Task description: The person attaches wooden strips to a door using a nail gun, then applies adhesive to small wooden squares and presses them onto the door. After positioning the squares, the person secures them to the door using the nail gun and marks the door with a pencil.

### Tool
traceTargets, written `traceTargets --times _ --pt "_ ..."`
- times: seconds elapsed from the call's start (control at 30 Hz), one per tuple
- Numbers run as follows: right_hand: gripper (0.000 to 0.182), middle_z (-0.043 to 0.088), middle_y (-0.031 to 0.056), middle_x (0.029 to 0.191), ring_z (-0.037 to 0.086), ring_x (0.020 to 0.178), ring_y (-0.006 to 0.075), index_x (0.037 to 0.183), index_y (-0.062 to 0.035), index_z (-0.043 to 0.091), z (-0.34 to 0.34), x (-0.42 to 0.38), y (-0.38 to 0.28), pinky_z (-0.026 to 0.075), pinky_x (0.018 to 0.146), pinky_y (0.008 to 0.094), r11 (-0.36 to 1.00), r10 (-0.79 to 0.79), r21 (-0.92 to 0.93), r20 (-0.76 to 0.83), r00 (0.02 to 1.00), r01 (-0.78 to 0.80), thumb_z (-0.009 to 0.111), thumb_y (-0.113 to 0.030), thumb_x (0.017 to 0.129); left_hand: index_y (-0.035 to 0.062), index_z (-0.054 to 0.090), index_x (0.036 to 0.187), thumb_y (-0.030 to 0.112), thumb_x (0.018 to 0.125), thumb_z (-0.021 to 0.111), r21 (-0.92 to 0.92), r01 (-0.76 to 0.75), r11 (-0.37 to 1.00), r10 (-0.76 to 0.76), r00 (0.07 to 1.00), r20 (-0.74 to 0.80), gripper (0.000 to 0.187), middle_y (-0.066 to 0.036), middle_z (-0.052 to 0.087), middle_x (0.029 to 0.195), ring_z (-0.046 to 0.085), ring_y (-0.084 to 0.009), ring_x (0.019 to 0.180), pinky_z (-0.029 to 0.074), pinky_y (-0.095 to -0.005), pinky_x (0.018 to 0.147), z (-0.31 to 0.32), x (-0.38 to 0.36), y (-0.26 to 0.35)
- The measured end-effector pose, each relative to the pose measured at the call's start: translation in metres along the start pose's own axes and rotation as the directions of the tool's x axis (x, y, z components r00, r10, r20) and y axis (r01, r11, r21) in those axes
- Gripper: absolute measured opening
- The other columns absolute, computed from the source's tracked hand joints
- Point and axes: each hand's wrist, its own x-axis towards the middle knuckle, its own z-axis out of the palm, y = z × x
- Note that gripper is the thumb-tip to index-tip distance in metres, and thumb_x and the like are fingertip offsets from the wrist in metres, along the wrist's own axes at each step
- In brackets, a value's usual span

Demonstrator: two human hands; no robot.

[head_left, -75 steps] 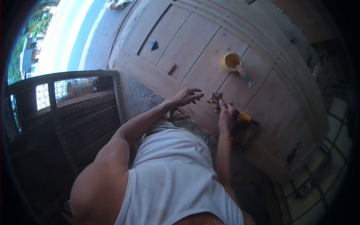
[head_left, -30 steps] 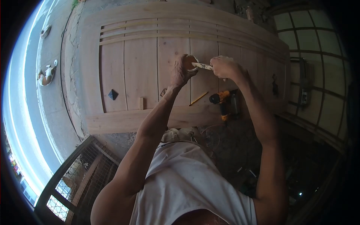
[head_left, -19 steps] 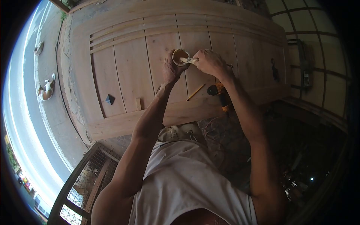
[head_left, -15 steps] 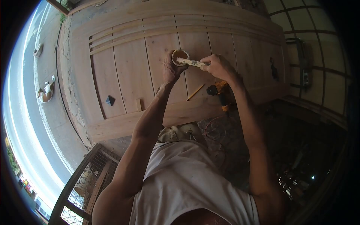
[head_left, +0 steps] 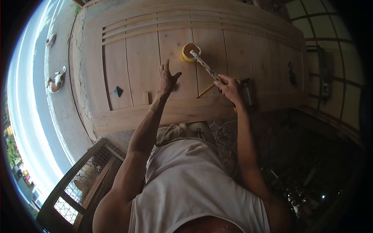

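My right hand (head_left: 230, 90) grips the lower end of a paint-spattered stick (head_left: 206, 66). Its pale far end rests in a small yellow tub (head_left: 183, 55) with a crusted rim and orange-brown contents. The tub stands on a large wooden door panel (head_left: 143, 50) lying flat. Left of and nearer than the tub, my left hand (head_left: 167, 80) hovers over the panel, fingers spread, holding nothing. A pencil (head_left: 205, 92) lies just left of my right hand. The power drill (head_left: 247, 93) beside that hand is partly hidden by it.
On the panel are a dark pyramid-shaped piece (head_left: 118, 91), a small wood block (head_left: 147, 98) and a dark object (head_left: 291, 73) at the right. A wire-mesh frame (head_left: 83, 178) stands at lower left. Two dogs, one brown-and-white (head_left: 56, 82), lie near the road.
My left hand has let go of the tub and drawn back toward me, opening. The right hand has moved nearer my body with the stick, whose far end stays in the tub.
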Motion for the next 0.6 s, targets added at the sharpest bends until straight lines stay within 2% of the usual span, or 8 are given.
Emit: traceTargets --times 0.07,0.17,0.27,0.33,0.37,0.43,0.53,0.6 --pt "0.051 0.076 0.0134 0.087 0.076 0.085 0.0228 0.135 -0.0017 0.073 0.008 0.0 0.012 0.057 0.078 0.0384 0.994 -0.105 -0.046 -0.044 0.993 0.103 0.072 -0.038 0.099 0.0074 0.05 0.156 0.037 0.082 0.092 0.138 0.135 0.981 -0.154 0.978 0.138 0.091 -0.019 0.06 0.147 0.06 -0.0404 0.131 0.053 -0.0508 0.106 -0.008 -0.043 -0.04" --pt "0.044 0.079 0.0182 0.094 0.079 0.093 0.0322 0.127 0.0004 0.075 0.007 0.007 0.009 0.059 0.081 0.0434 0.906 -0.349 -0.308 -0.157 0.924 0.29 0.072 -0.033 0.099 0.008 0.059 0.147 0.039 0.084 0.09 0.295 0.194 0.936 -0.244 0.96 0.141 0.077 -0.015 0.063 0.144 0.062 -0.0362 0.127 0.054 -0.0496 0.102 -0.019 -0.09 -0.029" --pt "0.03 0.08 0.0185 0.097 0.079 0.095 0.0359 0.115 -0.0008 0.078 -0.018 0.011 -0.041 0.062 0.082 0.0463 0.728 -0.449 -0.618 -0.104 0.887 0.297 0.071 -0.025 0.098 0.0073 0.051 0.156 0.041 0.081 0.092 0.318 0.172 0.932 -0.215 0.971 0.106 0.092 -0.017 0.058 0.151 0.058 -0.0374 0.134 0.052 -0.0495 0.108 -0.012 -0.097 0.001" --pt "0.021 0.08 0.0172 0.096 0.08 0.092 0.0346 0.107 -0.0039 0.081 -0.03 0.03 -0.081 0.063 0.08 0.0465 0.581 -0.391 -0.767 0.031 0.92 0.272 0.072 -0.02 0.097 0.006 0.044 0.161 0.042 0.079 0.094 0.234 0.029 0.972 -0.013 0.997 -0.07 0.103 -0.019 0.053 0.156 0.054 -0.0389 0.14 0.049 -0.0504 0.113 0.005 -0.07 0.018" --pt "0.015 0.08 0.0167 0.096 0.08 0.091 0.0336 0.1 -0.0048 0.079 -0.034 0.036 -0.102 0.063 0.079 0.0468 0.482 -0.486 -0.807 0.076 0.87 0.34 0.071 -0.016 0.096 0.0053 0.041 0.163 0.042 0.077 0.095 0.202 -0.043 0.978 0.075 0.986 -0.151 0.108 -0.02 0.051 0.159 0.052 -0.0396 0.142 0.047 -0.0508 0.116 0.014 -0.062 0.026" --pt "0.01 0.08 0.0148 0.096 0.081 0.088 0.0305 0.094 -0.0067 0.079 -0.03 0.057 -0.133 0.063 0.076 0.0453 0.303 -0.581 -0.857 0.181 0.794 0.417 0.07 -0.012 0.094 0.0024 0.032 0.168 0.043 0.074 0.098 0.033 -0.152 0.988 0.155 0.978 -0.14 0.121 -0.023 0.043 0.165 0.046 -0.0404 0.148 0.042 -0.0524 0.122 0.012 -0.022 0.065" --pt "0.01 0.081 0.0122 0.096 0.082 0.089 0.0275 0.095 -0.0082 0.08 -0.021 0.097 -0.17 0.064 0.074 0.0417 0.156 -0.609 -0.868 0.291 0.738 0.471 0.072 -0.012 0.091 0.0002 0.04 0.16 0.041 0.074 0.1 -0.23 -0.129 0.965 0.065 0.962 -0.266 0.113 -0.024 0.052 0.156 0.052 -0.0388 0.144 0.045 -0.0521 0.12 0.034 0.039 0.085" --pt "0.011 0.082 0.0129 0.098 0.082 0.091 0.0285 0.097 -0.0081 0.08 -0.015 0.108 -0.183 0.064 0.075 0.0421 0.157 -0.561 -0.882 0.291 0.775 0.445 0.074 -0.013 0.09 0.0002 0.045 0.153 0.037 0.075 0.1 -0.359 -0.173 0.917 0.103 0.974 -0.204 0.102 -0.023 0.06 0.148 0.057 -0.0375 0.139 0.047 -0.0514 0.117 0.038 0.059 0.088"
